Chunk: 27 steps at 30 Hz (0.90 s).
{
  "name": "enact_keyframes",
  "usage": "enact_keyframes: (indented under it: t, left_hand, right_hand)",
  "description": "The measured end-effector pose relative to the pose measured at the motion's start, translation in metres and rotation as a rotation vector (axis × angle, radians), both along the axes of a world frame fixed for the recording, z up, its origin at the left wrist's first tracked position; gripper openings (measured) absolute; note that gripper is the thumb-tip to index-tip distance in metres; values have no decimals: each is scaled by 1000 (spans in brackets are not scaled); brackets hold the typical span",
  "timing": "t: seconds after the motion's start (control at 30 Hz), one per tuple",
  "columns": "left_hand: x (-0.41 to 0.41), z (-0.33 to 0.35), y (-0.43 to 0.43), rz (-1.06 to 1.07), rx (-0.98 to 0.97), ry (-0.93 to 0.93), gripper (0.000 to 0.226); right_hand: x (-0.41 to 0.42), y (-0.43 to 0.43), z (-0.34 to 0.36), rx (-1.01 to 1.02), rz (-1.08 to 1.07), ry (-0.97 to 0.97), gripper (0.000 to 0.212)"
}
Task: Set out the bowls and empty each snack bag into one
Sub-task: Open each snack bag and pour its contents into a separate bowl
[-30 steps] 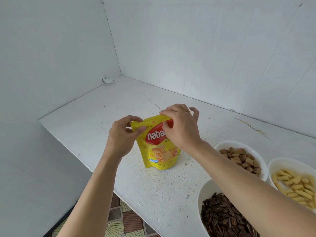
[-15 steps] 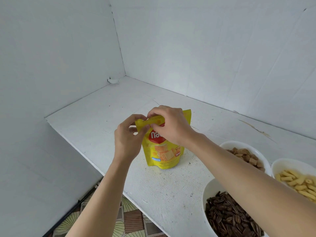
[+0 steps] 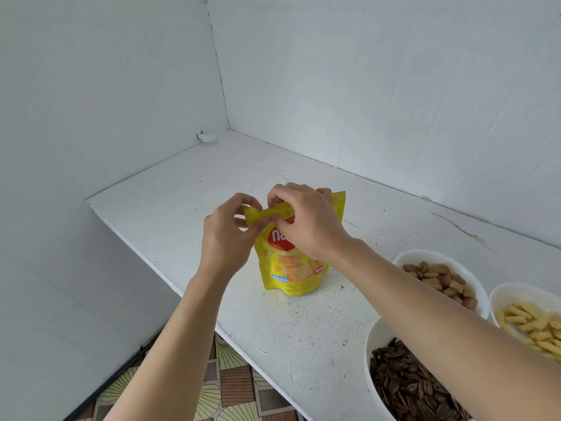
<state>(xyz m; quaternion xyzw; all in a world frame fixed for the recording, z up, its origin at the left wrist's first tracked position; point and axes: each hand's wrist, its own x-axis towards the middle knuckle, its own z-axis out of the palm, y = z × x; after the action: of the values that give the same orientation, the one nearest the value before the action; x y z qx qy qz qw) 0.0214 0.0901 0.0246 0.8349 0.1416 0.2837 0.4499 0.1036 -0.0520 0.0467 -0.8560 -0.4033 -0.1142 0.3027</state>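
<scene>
- White worktop (image 3: 188, 208), white walls all round, and the yellow snack bag (image 3: 291, 268) stands upright near the middle.
- Left hand (image 3: 229, 238) pinches the bag's top strip at its left end; right hand (image 3: 312, 223) grips the strip just beside it.
- Off right: seed bowl (image 3: 372, 341), brown-squares bowl (image 3: 425, 255), yellow-sticks bowl (image 3: 522, 291), all filled.

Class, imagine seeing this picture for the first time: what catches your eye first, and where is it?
The yellow bag stands upright in the middle of the white table, with the left hand and right hand pinching its top strip. At the right edge sit three filled white bowls: the brown-squares bowl, the yellow-sticks bowl and, nearest, the seed bowl.
</scene>
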Motion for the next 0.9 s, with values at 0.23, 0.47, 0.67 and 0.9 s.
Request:
enact_keyframes:
  t: [0.23,0.47,0.67,0.9]
  left_hand:
    - [0,11,5,-49,103,108,22]
    - [-2,14,4,-7,187,95,21]
    - [-3,19,3,-43,176,67,14]
    - [-4,19,0,-39,186,30,11]
  right_hand:
    - [-3,-3,1,-51,-4,1,21]
    - [-7,-4,2,-115,1,6,29]
    - [-7,-4,5,-118,2,23,27]
    - [-6,-2,6,-186,-16,-36,20]
